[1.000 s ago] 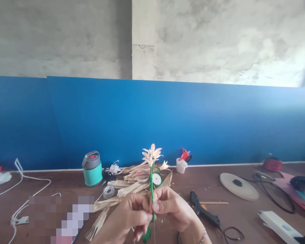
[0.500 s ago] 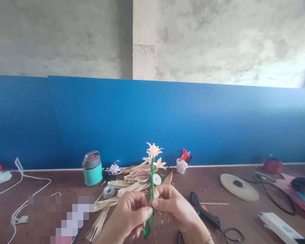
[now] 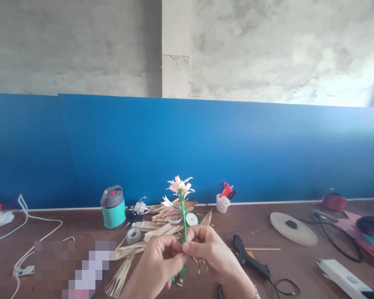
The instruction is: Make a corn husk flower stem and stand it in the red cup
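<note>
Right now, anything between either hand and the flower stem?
Nothing visible. The left hand and right hand both pinch the green stem directly, fingertips meeting on it, above the husk strips.

I am seeing no text, label, brand or number that is showing legibly on anything lying on the surface.
</note>
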Motion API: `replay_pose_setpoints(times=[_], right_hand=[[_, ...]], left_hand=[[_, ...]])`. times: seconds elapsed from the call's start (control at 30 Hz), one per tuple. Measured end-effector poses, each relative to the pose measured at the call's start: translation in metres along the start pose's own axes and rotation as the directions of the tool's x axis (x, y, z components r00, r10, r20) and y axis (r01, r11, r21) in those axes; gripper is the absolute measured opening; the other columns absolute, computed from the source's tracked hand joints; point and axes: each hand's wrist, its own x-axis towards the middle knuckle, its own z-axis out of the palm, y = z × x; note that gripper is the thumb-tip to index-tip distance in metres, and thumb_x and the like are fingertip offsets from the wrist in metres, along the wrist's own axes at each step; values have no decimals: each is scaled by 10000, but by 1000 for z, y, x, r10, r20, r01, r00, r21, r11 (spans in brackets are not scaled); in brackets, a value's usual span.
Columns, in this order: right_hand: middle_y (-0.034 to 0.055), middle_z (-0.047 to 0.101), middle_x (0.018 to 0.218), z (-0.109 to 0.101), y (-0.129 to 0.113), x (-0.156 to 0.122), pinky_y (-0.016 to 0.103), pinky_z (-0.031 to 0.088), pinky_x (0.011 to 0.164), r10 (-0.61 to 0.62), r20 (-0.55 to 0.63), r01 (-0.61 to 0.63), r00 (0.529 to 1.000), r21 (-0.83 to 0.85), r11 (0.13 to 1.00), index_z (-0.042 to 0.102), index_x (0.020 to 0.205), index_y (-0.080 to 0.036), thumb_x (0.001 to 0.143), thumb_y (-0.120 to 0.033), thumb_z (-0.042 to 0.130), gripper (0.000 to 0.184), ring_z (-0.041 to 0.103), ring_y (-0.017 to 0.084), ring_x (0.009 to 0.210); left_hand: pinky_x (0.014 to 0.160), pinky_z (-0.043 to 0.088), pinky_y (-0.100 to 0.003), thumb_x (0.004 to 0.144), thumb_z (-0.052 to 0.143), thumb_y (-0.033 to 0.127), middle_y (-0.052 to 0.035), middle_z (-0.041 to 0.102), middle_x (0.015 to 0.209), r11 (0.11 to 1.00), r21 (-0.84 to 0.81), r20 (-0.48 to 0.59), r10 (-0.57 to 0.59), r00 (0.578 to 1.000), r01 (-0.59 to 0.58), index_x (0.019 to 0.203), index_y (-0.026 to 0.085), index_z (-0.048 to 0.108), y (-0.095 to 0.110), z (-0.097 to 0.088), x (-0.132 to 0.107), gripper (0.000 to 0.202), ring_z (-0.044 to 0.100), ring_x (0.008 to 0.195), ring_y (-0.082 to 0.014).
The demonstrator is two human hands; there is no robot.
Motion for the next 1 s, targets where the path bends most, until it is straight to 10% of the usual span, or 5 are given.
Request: replay_pose_setpoints(times=[0.3, 0.5, 0.8, 1.0], right_hand=[[4, 578, 674, -5, 13, 6, 197, 236, 474, -75, 261, 2, 962, 271, 963, 705, 780, -110, 650, -329, 807, 274, 394, 45, 505], [-12, 573, 611, -7, 18, 6, 200, 305, 490, -78, 233, 8, 969, 289, 957, 734, 720, -138, 652, -300, 817, 194, 445, 54, 499], [2, 582, 561, -3, 7, 0, 215, 370, 501, -55, 285, -28, 957, 278, 960, 690, 666, -101, 664, -317, 801, 243, 510, 85, 484], [8, 601, 622, -5, 3, -2, 219, 314, 533, -12, 194, -13, 981, 128, 992, 618, 597, -117, 623, -353, 816, 310, 459, 75, 532]], left_hand=[[300, 138, -151, 587, 759, 408, 93, 379, 402, 920, -391, 181, 47, 982, 28, 559, 165, 487, 4, -5, 2, 367, 215, 312, 3], [295, 145, -136, 559, 819, 376, 93, 413, 422, 855, -511, 250, 53, 967, 86, 623, 161, 524, 0, -4, 2, 371, 241, 323, 6], [304, 163, -148, 522, 783, 242, 48, 560, 502, 811, -542, 322, -41, 946, 220, 623, 172, 552, -11, 1, 4, 261, 417, 347, -30], [363, 144, -175, 552, 722, 258, 96, 403, 436, 924, -365, 214, -38, 976, 116, 597, 180, 492, -9, -4, 5, 247, 265, 362, -21]])
